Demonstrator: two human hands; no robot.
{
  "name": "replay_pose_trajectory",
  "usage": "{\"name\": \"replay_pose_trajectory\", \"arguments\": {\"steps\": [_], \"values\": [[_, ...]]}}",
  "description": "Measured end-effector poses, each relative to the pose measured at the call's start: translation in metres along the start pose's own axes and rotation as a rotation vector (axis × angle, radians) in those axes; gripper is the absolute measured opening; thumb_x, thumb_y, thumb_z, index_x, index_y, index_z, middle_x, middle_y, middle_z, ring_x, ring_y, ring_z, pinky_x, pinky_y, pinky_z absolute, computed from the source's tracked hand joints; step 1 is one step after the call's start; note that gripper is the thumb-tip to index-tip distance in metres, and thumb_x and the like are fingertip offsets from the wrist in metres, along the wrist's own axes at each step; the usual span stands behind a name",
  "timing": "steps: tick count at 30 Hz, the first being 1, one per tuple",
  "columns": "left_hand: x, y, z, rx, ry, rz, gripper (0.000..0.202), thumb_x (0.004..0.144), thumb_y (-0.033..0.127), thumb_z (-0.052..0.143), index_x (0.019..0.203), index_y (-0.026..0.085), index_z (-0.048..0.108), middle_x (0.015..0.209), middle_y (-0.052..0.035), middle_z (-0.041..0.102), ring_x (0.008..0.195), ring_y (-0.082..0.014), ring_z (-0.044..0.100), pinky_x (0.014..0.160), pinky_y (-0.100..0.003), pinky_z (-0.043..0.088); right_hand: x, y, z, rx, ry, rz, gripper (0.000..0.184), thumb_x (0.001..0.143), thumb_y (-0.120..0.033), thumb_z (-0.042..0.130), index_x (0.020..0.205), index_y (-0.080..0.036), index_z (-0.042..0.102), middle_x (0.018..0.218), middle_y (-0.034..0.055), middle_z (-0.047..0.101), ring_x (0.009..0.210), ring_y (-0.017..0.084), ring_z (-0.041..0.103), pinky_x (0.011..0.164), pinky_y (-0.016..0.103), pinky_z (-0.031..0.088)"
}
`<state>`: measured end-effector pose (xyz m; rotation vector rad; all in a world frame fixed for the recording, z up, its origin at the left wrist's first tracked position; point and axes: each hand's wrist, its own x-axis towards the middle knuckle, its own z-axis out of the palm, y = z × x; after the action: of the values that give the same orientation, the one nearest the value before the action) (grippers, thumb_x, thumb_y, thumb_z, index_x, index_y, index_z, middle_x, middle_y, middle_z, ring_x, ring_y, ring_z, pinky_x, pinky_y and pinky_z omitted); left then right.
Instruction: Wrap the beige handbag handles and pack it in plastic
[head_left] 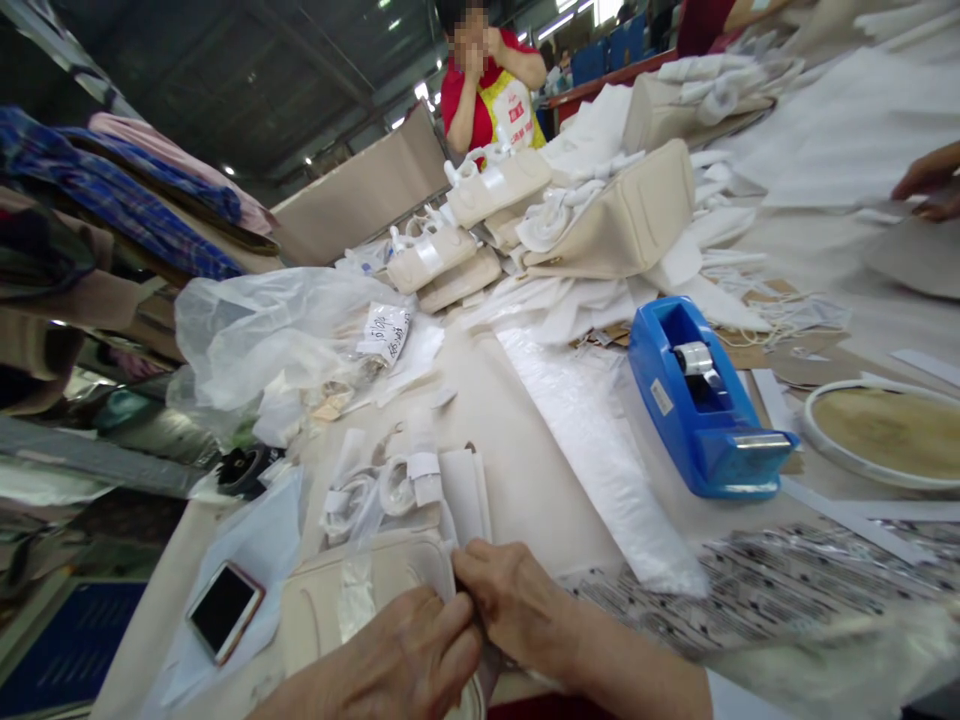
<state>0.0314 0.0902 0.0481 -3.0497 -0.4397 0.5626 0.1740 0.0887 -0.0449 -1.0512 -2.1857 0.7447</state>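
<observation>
A cream handbag (307, 610) lies at the table's near edge, with clear tape across its front. Its handles (394, 487) are wrapped in white material and stand up at the far side. Across the bag's right part, my left hand (420, 640) is closed, its curled fingers at the side edge. My right hand (517, 600) pinches that same edge from the right, thumb and fingers pressed together. The two hands nearly touch; what exactly lies between the fingertips is hidden. A white card-like flap (469, 490) stands beside the handles.
A blue tape dispenser (675, 400) stands right of centre, beside a long white plastic strip (592, 450). A phone (223, 612) lies at left. Wrapped handbags (630, 215) are piled at the back. A co-worker (491, 90) stands behind them; another person's hand (930, 185) is at far right.
</observation>
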Motion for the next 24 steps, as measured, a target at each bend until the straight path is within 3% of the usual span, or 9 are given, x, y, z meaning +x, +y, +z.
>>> {"name": "replay_pose_trajectory", "arguments": {"steps": [5, 7, 9, 11, 13, 15, 17, 20, 24], "values": [[0.003, -0.003, 0.007, -0.023, 0.068, -0.047, 0.012, 0.081, 0.012, 0.058, 0.086, 0.018, 0.048, 0.080, -0.0018, 0.059, 0.064, -0.0162, 0.052, 0.054, -0.027, 0.042, 0.012, 0.000, -0.019, -0.123, -0.073, -0.050, 0.014, 0.085, -0.011, 0.049, 0.098, -0.013, 0.055, 0.083, 0.0058, 0.063, 0.064, 0.018, 0.057, 0.052, 0.027, 0.030], [-0.003, -0.002, 0.005, -0.039, 0.169, -0.025, 0.009, 0.086, 0.015, 0.050, 0.095, 0.017, 0.051, 0.086, -0.0041, 0.062, 0.067, -0.0158, 0.055, 0.056, -0.026, 0.046, 0.010, 0.003, -0.018, -0.050, -0.053, -0.031, 0.014, 0.086, -0.012, 0.050, 0.098, -0.015, 0.056, 0.081, 0.0034, 0.063, 0.063, 0.016, 0.056, 0.052, 0.026, 0.032], [-0.017, -0.004, 0.004, -0.035, 0.322, -0.046, 0.019, 0.092, 0.019, 0.043, 0.109, 0.018, 0.051, 0.100, -0.0073, 0.063, 0.076, -0.0158, 0.059, 0.066, -0.025, 0.050, 0.006, 0.006, -0.014, 0.055, 0.040, 0.049, 0.012, 0.086, -0.015, 0.052, 0.095, -0.018, 0.058, 0.076, 0.0010, 0.061, 0.062, 0.015, 0.055, 0.054, 0.024, 0.035], [-0.040, -0.013, 0.008, -0.027, 0.500, -0.230, 0.028, 0.093, 0.026, 0.044, 0.121, 0.022, 0.048, 0.117, -0.0092, 0.058, 0.096, -0.0191, 0.059, 0.083, -0.028, 0.051, 0.002, 0.010, -0.010, 0.208, 0.193, 0.173, 0.010, 0.085, -0.020, 0.056, 0.094, -0.019, 0.060, 0.074, 0.0005, 0.060, 0.065, 0.015, 0.056, 0.060, 0.024, 0.039], [-0.068, -0.029, 0.021, -0.061, 0.657, -0.604, 0.045, 0.087, 0.042, 0.054, 0.128, 0.026, 0.044, 0.130, -0.0099, 0.049, 0.117, -0.0270, 0.050, 0.099, -0.040, 0.044, -0.002, 0.012, -0.008, 0.413, 0.343, 0.289, 0.018, 0.083, -0.028, 0.058, 0.097, -0.018, 0.059, 0.083, 0.0034, 0.061, 0.076, 0.017, 0.058, 0.072, 0.028, 0.045], [-0.093, -0.050, 0.043, -0.188, 0.769, -0.991, 0.073, 0.074, 0.064, 0.059, 0.131, 0.024, 0.041, 0.138, -0.0121, 0.042, 0.127, -0.0367, 0.038, 0.107, -0.055, 0.031, -0.003, 0.013, -0.006, 0.648, 0.429, 0.402, 0.036, 0.083, -0.042, 0.054, 0.108, -0.016, 0.055, 0.105, 0.0096, 0.059, 0.097, 0.021, 0.057, 0.088, 0.033, 0.044], [-0.111, -0.069, 0.069, -0.521, 0.811, -1.293, 0.096, 0.066, 0.076, 0.055, 0.139, 0.019, 0.031, 0.143, -0.0166, 0.035, 0.131, -0.0393, 0.032, 0.107, -0.056, 0.029, -0.001, 0.013, -0.003, 0.854, 0.467, 0.528, 0.062, 0.083, -0.056, 0.045, 0.128, -0.014, 0.042, 0.133, 0.0151, 0.045, 0.121, 0.024, 0.045, 0.103, 0.038, 0.035], [-0.126, -0.087, 0.098, -1.061, 0.818, -1.349, 0.116, 0.057, 0.082, 0.054, 0.143, 0.011, 0.021, 0.139, -0.0222, 0.040, 0.133, -0.0391, 0.029, 0.109, -0.052, 0.028, 0.008, 0.007, 0.006, 0.997, 0.414, 0.640, 0.091, 0.080, -0.071, 0.037, 0.144, -0.009, 0.020, 0.151, 0.0157, 0.020, 0.138, 0.025, 0.022, 0.113, 0.042, 0.019], [-0.138, -0.094, 0.106, -1.257, 0.774, -1.254, 0.113, 0.040, 0.076, 0.071, 0.133, 0.020, 0.042, 0.118, -0.0135, 0.062, 0.125, -0.0418, 0.040, 0.106, -0.050, 0.035, 0.026, -0.002, 0.018, 0.953, 0.292, 0.662, 0.105, 0.077, -0.079, 0.029, 0.146, -0.003, 0.011, 0.154, 0.0135, 0.004, 0.142, 0.023, 0.004, 0.116, 0.041, 0.003]]}}
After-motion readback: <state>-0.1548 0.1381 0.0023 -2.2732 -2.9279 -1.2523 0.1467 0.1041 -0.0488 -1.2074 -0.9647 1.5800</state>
